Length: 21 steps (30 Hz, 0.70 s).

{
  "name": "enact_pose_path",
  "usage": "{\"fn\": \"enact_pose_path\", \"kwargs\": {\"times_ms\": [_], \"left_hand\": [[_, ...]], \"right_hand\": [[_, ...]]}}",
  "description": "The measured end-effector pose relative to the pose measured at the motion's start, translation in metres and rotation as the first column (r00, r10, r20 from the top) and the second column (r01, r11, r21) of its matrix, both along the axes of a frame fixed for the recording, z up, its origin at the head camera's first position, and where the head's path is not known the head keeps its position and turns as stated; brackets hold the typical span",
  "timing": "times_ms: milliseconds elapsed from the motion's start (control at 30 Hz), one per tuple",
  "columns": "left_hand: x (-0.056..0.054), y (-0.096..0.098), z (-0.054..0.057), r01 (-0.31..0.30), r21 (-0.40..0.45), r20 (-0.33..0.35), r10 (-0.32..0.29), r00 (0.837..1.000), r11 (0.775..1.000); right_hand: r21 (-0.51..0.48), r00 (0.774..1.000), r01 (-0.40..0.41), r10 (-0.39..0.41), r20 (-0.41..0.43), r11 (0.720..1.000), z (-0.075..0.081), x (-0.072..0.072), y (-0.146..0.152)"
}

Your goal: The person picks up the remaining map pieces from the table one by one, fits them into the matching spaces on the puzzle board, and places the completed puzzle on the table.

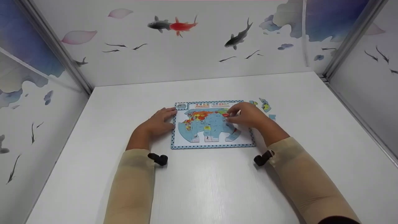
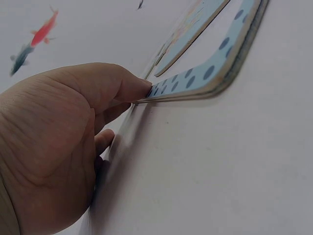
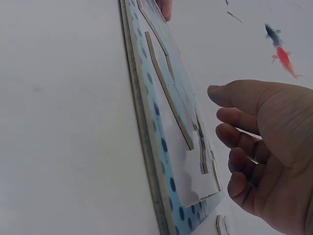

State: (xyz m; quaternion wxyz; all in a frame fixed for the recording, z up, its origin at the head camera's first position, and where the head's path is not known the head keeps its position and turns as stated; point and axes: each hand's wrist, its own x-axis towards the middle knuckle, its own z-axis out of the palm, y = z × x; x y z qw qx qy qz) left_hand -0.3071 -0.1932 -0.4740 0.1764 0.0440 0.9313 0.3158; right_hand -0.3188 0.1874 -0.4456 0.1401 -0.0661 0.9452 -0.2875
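A map jigsaw puzzle (image 1: 214,126), mostly blue with orange and green areas, lies on a flat board (image 1: 217,146) with a blue dotted border. At the board's left edge, my left hand (image 1: 158,121) touches the border with its thumb; the fingers extend along that side. In the left wrist view, the thumb (image 2: 134,89) presses against the dotted rim. My right hand (image 1: 248,115) hovers over the puzzle's upper right part, thumb and index finger slightly apart. From the right wrist, the loosely bent fingers (image 3: 239,132) show no piece between them.
Several loose puzzle pieces (image 1: 265,105) lie right of the board, partly behind my right hand; a small blue piece (image 1: 272,117) is among them. The white table (image 1: 199,186) meets printed panels (image 1: 199,62) at the back and sides.
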Motion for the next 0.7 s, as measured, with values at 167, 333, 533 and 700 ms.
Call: {"fn": "enact_pose_path", "kwargs": {"times_ms": [167,333,533,700], "left_hand": [[0.0,0.0,0.001,-0.002,-0.003,0.003,0.002,1.0,1.0],[0.0,0.0,0.001,0.0,-0.004,0.0,0.0,1.0,1.0],[0.0,-0.001,0.0,0.007,-0.008,-0.001,-0.007,1.0,1.0],[0.001,-0.001,0.001,0.011,-0.006,-0.008,-0.011,1.0,1.0]], "right_hand": [[0.004,1.0,0.019,-0.019,0.013,1.0,0.003,-0.002,0.004],[-0.001,0.998,0.054,-0.054,0.018,0.999,0.006,-0.005,0.009],[-0.024,0.998,0.067,-0.067,-0.017,0.997,0.009,-0.009,0.021],[-0.033,0.996,0.091,-0.091,-0.018,0.995,0.012,-0.011,0.032]]}}
